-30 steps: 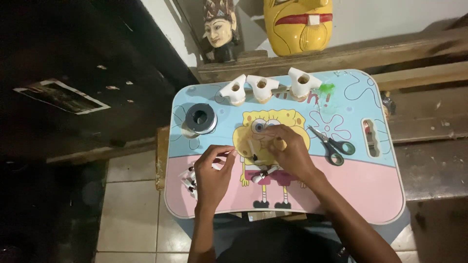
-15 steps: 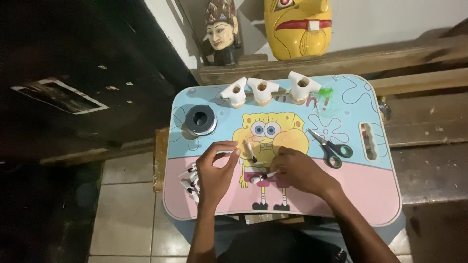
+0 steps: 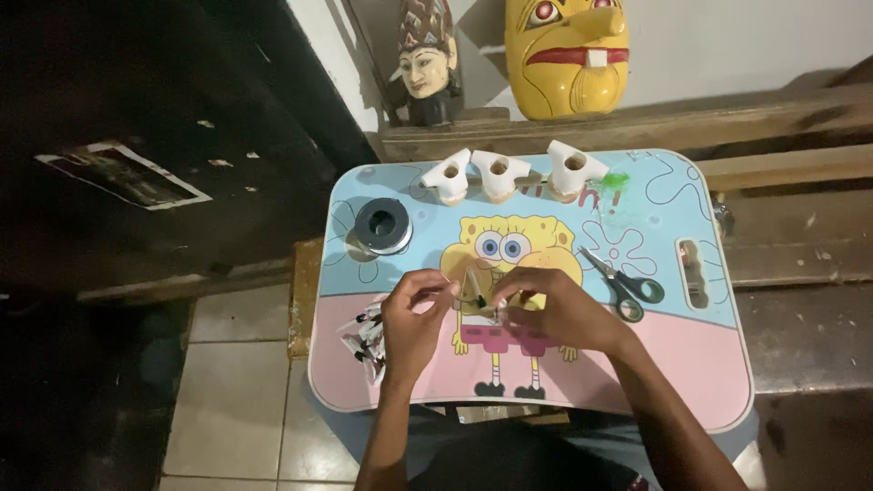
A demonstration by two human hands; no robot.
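My left hand [image 3: 414, 320] and my right hand [image 3: 555, 311] meet over the middle of a small blue and pink lap table [image 3: 691, 377] printed with a yellow cartoon figure. Between their fingertips they pinch a small clear plastic packet [image 3: 479, 295] with a dark bit inside. A little heap of similar small packets [image 3: 364, 338] lies by my left wrist at the table's left edge. Scissors with dark green handles [image 3: 627, 284] rest just right of my right hand.
A roll of dark tape [image 3: 382, 225] sits at the table's left back. Three white cone-shaped pieces [image 3: 502, 173] stand along its far edge. Behind, a wooden ledge [image 3: 727, 109] carries a carved head figure [image 3: 427, 64] and a yellow mask [image 3: 568, 55]. Tiled floor [image 3: 236, 400] lies left.
Both hands have drawn slightly toward me and closer together over the cartoon figure. The camera view has tilted, so the table sits lower in the frame.
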